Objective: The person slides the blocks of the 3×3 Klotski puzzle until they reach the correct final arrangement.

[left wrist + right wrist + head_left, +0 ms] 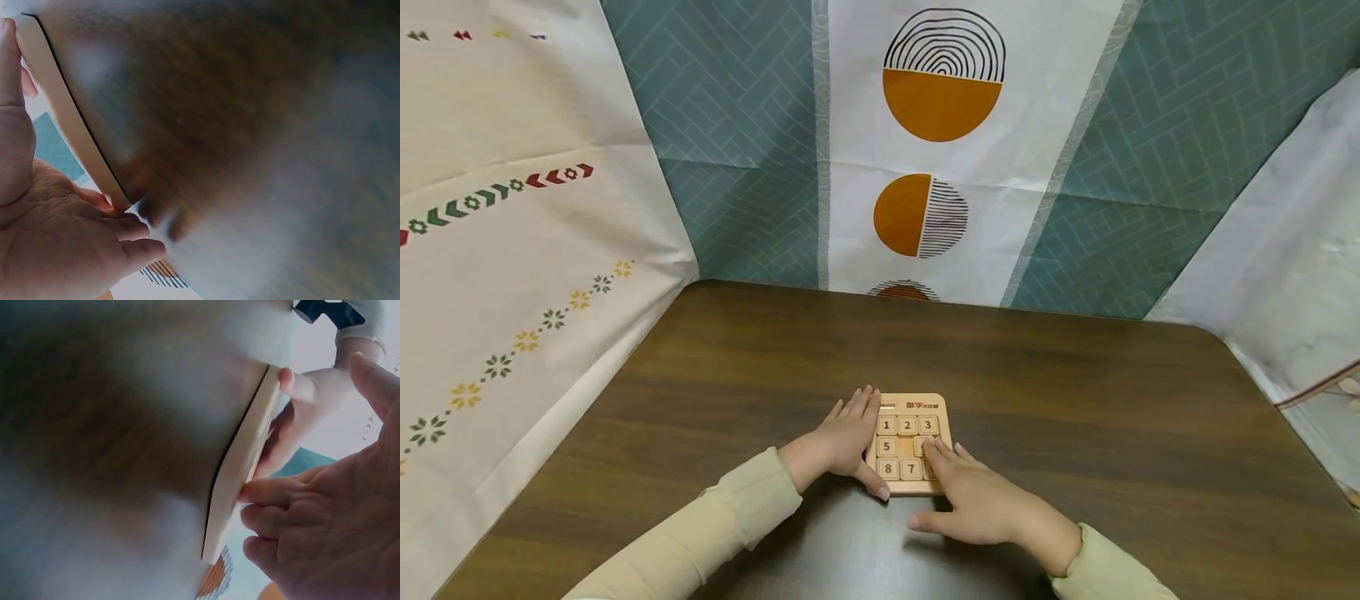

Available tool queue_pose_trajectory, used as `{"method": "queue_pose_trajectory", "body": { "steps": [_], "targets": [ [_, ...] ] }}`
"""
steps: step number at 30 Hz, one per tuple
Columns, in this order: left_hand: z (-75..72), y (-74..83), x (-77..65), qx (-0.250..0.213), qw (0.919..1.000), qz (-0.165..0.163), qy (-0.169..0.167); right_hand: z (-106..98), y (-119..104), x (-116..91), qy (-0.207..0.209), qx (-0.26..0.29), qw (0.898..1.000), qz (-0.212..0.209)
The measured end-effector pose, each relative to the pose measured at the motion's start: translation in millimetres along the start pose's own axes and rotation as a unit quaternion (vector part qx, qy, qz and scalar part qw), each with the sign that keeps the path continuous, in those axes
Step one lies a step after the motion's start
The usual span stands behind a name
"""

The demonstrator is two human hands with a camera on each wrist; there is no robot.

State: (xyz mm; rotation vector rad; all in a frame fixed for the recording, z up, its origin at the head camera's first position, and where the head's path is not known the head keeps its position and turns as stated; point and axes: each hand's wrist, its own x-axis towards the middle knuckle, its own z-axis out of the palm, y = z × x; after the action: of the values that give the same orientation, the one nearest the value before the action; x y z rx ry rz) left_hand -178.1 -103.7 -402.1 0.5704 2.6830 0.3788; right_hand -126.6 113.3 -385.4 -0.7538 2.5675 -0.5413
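A light wooden number slide puzzle (891, 487) lies on the table. Its top row shows tiles 1, 2 and 3; below are 5, 8 and 7, with a bare gap in the middle. My left hand (848, 442) holds the puzzle along its left side, thumb at the near corner and fingers reaching toward the far corner. The right hand (981, 500) has a fingertip on the right tile (918, 447) of the middle row, its number covered. Fingers also partly hide the bottom-right tile. In the right wrist view, the right thumb stands away from the puzzle's edge (240, 469).
The dark wood table (760, 350) extends around the puzzle on every side. A patterned cloth (745, 167) hangs behind its far edge, a white embroidered cloth (490, 275) along the left, and pale fabric (1292, 217) at the right.
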Motion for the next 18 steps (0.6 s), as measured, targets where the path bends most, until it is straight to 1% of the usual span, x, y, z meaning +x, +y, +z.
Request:
{"method": "queue_pose_trajectory", "body": {
  "steps": [6,8,10,14,18],
  "targets": [
    [1.7,0.9,-0.3,0.001,1.0000,0.005,0.002,4.8,-5.2,6.7,-0.007,-0.001,1.000,-0.024],
    [3.2,0.8,-0.6,-0.002,1.0000,0.003,0.000,4.9,-5.7,5.0,-0.006,0.000,1.000,-0.028],
    [4.9,0.6,-0.7,-0.005,1.0000,0.004,-0.003,4.7,-5.5,-0.9,-0.007,0.006,1.000,-0.028],
    [5.8,0.5,-0.7,-0.003,1.0000,0.006,-0.004,5.1,-4.3,-20.3,-0.012,0.004,1.000,-0.024],
    [2.8,0.4,-0.9,-0.002,1.0000,0.006,0.004,7.1,-5.6,-30.9,-0.023,-0.028,0.999,-0.029]
  ]
}}
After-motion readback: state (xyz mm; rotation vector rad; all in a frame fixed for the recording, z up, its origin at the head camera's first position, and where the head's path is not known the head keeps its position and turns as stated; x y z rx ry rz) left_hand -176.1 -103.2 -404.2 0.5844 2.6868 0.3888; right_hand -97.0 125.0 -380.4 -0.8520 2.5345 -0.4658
